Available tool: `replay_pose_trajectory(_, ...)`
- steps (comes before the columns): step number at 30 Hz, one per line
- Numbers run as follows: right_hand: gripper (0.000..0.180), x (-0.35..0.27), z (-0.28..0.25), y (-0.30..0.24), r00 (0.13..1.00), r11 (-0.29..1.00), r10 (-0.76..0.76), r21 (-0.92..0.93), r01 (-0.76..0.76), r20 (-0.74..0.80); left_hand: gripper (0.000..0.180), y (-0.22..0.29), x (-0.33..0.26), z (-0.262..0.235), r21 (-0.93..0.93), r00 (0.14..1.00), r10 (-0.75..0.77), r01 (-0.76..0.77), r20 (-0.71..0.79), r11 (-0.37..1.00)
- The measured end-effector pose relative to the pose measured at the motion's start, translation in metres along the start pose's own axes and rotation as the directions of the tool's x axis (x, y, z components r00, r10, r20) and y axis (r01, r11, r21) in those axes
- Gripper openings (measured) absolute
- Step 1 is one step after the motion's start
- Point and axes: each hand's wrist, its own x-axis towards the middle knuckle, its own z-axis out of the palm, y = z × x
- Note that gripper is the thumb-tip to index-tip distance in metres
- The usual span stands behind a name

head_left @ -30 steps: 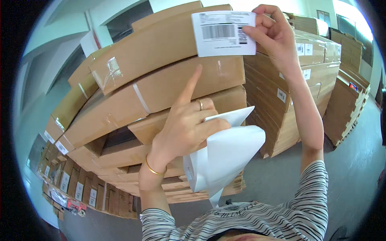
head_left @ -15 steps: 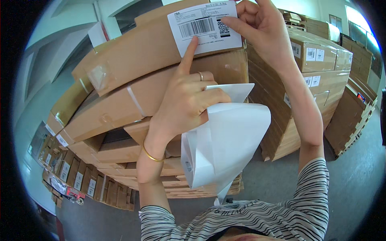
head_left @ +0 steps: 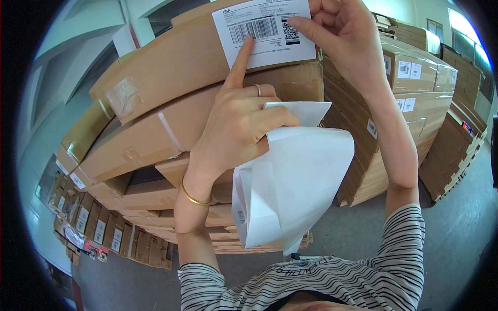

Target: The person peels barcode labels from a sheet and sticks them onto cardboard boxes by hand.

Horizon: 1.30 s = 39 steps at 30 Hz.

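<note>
A white label with a barcode (head_left: 270,36) lies against the face of a brown cardboard box (head_left: 176,67) at the top of a tall stack. My right hand (head_left: 342,36) pinches the label's right part with thumb and fingers. My left hand (head_left: 238,124) presses its raised index finger on the label's lower edge, while its other fingers clasp a sheaf of white backing sheets (head_left: 295,186) that hangs down curled. A ring and a gold bangle are on my left hand and wrist.
The stack of cardboard boxes (head_left: 155,140) fills the left and middle. More labelled box stacks (head_left: 420,88) stand at the right on a grey floor (head_left: 456,228). Low rows of cartons (head_left: 98,233) run along the lower left.
The label and both hands have come nearer and higher in view. My left index finger has risen from below the label onto its lower edge.
</note>
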Motion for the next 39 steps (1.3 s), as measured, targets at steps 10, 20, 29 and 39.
replay_pose_trajectory(10, 0.035, 0.008, -0.025, -0.038, 0.916, 0.928, -0.371, -0.088, 0.361, -0.156, 0.012, 0.033, -0.014, -0.005, 0.068, 0.998, -0.062, 0.059, 0.029, 0.996)
replay_pose_trajectory(20, 0.036, 0.030, -0.024, -0.041, 0.876, 0.881, -0.467, -0.145, 0.450, -0.121, 0.016, 0.027, -0.008, -0.001, 0.038, 0.998, -0.056, 0.055, 0.027, 0.998)
replay_pose_trajectory(29, 0.037, 0.032, -0.026, -0.040, 0.875, 0.871, -0.474, -0.201, 0.449, -0.101, 0.025, 0.024, -0.012, 0.001, 0.056, 0.997, -0.071, 0.068, 0.044, 0.996)
replay_pose_trajectory(39, 0.037, 0.004, -0.021, -0.018, 0.990, 0.988, -0.135, 0.067, 0.138, -0.044, 0.009, 0.053, -0.014, -0.012, 0.099, 0.999, -0.036, 0.033, 0.030, 0.995)
